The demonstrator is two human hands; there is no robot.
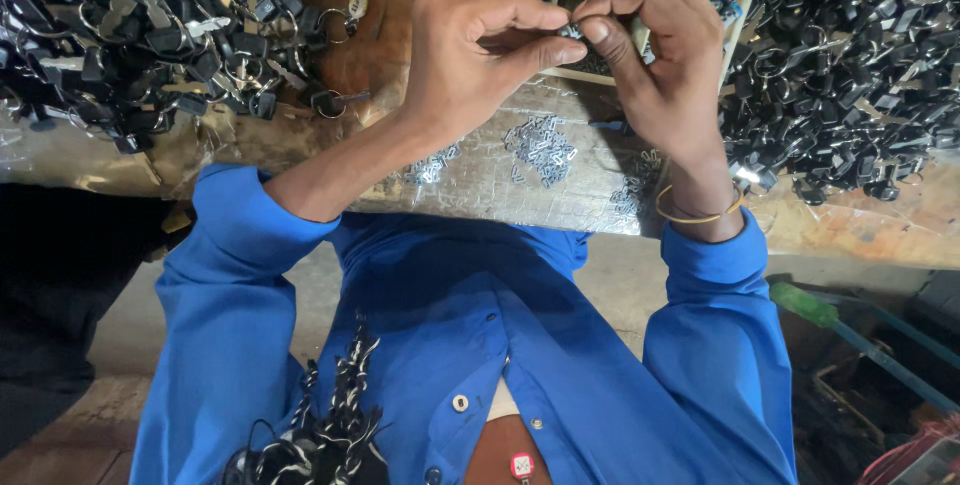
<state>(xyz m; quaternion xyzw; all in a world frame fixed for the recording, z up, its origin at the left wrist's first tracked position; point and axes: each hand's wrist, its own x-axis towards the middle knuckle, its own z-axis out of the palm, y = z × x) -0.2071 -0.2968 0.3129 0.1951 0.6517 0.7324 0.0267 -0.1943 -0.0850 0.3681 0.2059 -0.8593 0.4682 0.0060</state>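
My left hand [480,55] and my right hand [660,45] meet above the workbench, fingertips pinched together on a small silver metal piece [572,31]. Most of that piece is hidden by my fingers. Under my hands a scatter of small silver metal parts [542,150] lies on the plastic-covered bench top [480,185]. A yellow band [695,213] circles my right wrist. I wear a blue shirt with the sleeves pushed up.
A heap of black keyrings with metal rings [150,35] fills the bench's left side, and a similar heap [860,65] fills the right. A wooden tray with compartments [745,5] sits behind my hands. A green-handled tool [810,307] lies low at right.
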